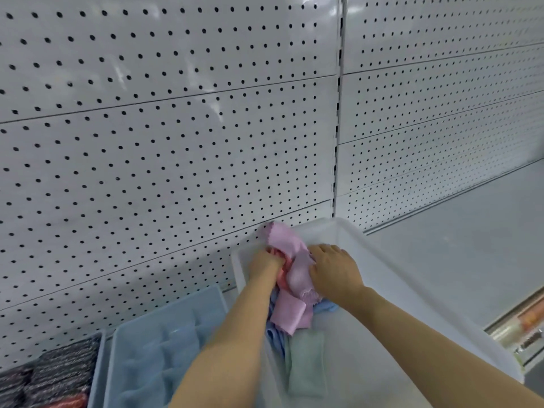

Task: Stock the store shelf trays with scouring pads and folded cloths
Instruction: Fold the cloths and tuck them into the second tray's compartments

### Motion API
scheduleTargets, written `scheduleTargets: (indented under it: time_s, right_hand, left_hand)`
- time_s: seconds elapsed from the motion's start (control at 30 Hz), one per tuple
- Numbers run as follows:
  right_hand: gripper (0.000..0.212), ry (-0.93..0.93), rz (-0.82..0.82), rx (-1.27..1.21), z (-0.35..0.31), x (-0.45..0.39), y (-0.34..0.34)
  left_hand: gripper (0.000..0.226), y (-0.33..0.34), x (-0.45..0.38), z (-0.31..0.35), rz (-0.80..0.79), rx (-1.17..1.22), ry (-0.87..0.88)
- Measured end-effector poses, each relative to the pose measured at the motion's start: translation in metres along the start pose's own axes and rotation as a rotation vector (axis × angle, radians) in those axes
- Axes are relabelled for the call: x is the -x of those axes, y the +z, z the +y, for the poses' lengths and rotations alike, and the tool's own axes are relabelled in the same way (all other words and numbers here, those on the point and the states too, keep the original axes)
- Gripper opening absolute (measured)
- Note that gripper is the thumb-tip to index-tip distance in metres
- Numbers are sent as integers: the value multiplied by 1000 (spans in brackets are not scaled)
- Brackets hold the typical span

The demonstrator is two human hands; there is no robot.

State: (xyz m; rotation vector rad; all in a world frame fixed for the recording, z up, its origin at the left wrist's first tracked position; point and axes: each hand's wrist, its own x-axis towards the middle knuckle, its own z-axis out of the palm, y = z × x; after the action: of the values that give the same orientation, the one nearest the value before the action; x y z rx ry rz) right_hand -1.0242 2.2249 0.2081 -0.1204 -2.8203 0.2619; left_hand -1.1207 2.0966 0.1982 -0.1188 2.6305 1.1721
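Pink cloth in white bin

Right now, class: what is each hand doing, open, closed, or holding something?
Left hand: closed, gripping the pink cloth over the white tray.
Right hand: on the same pink cloth, fingers bent over it, apparently holding it.

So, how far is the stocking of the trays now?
Looks done: the left tray holds scouring pads, and the blue tray has blue cloths. In hand: both hands, left and right, grip a pink cloth over the white tray. Left: the blue, green and pink cloths there lie loose, with bare floor beside them.
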Motion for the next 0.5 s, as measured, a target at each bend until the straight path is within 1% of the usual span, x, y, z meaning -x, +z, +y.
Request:
scheduleTargets:
  time_s: [0.07,0.1,0.13,0.2,0.27,0.3,0.4,0.47,0.5]
  right_hand:
    - [40,7,39,-81,-3,-4,-7]
    - [40,16,70,-142,-6,-6,-11]
    - [39,30,110,-215,-10,-9,-16]
    - [34,76,220,-400,-20,-13,-28]
    - [29,119,288,-616,-33,-15,-43]
    - [28,125,282,-711,-40,-16,-52]
    - [27,94,212,-1017,-63,-15,-75]
    - [30,109,148,-1209,-79,-14,-87]
    - [27,109,110,-1257,-87,-14,-91]
  left_hand:
    - [4,-16,7,6,79,129,144]
    - [4,-27,14,10,116,183,244]
    - [13,-39,25,12,122,250,341]
    - [26,-66,42,18,79,433,506]
    - [30,-89,57,21,9,618,532]
    - [30,-97,64,20,-30,709,515]
    - [33,-114,77,15,-173,941,488]
    - [40,-123,83,10,-220,1001,504]
    - [43,-127,87,7,-226,995,514]
